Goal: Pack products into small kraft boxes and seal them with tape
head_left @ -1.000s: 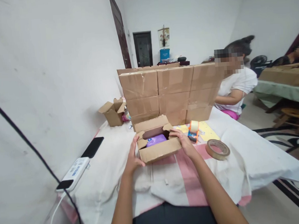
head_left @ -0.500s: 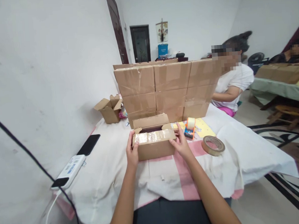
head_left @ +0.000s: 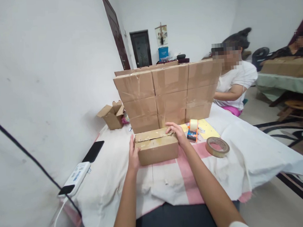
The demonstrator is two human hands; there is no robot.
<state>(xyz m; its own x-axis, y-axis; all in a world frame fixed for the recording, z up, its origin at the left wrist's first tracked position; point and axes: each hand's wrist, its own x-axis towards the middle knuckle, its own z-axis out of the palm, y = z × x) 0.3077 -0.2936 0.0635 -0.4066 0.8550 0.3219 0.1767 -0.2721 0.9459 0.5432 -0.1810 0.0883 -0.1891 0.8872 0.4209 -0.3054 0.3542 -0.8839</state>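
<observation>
A small brown cardboard box [head_left: 158,154] sits on the cloth-covered table in front of me, its top flaps folded down and a thin seam showing between them. My left hand [head_left: 133,156] grips the left end, thumb at the front corner and fingers along the side. At the right end, my right hand [head_left: 178,135] has its fingers bent over the top flap and its palm against the corner. Right of the box lie an orange tape dispenser [head_left: 192,135] and a wide roll of tape [head_left: 218,154].
Behind the box stands a wall of stacked taped cartons [head_left: 172,103]. An open carton [head_left: 113,120] is at the back left. A phone [head_left: 93,151] and a white power strip [head_left: 78,174] lie along the left edge. A person in a white shirt [head_left: 246,75] sits beyond the stack.
The raised back flap has come down and the box's opening is covered. My right hand has moved from the box's side up onto its top. The view has shifted slightly.
</observation>
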